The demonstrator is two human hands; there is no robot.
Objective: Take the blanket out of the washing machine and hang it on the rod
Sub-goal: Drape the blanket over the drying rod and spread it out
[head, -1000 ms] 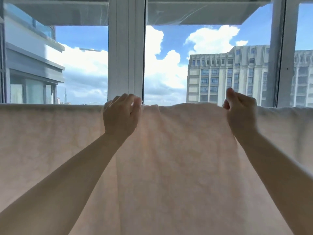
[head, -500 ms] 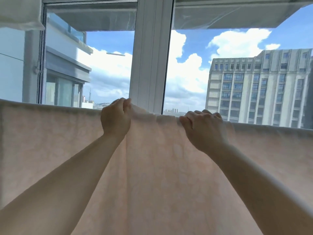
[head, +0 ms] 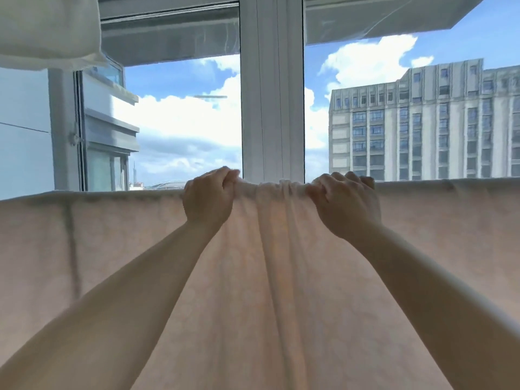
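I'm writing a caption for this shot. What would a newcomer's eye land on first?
Two bare arms reach up the middle: the left hand and right hand grip the top edge of a pale pink blanket, bunching it between them. The blanket fills the lower half. Behind, a window frame splits blue sky, with a tall building at right.

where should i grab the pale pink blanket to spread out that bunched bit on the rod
Grip the pale pink blanket at its top fold, either side of the gathered pleats, from the near side, as the left hand and right hand do. Flat stretches lie beyond both.
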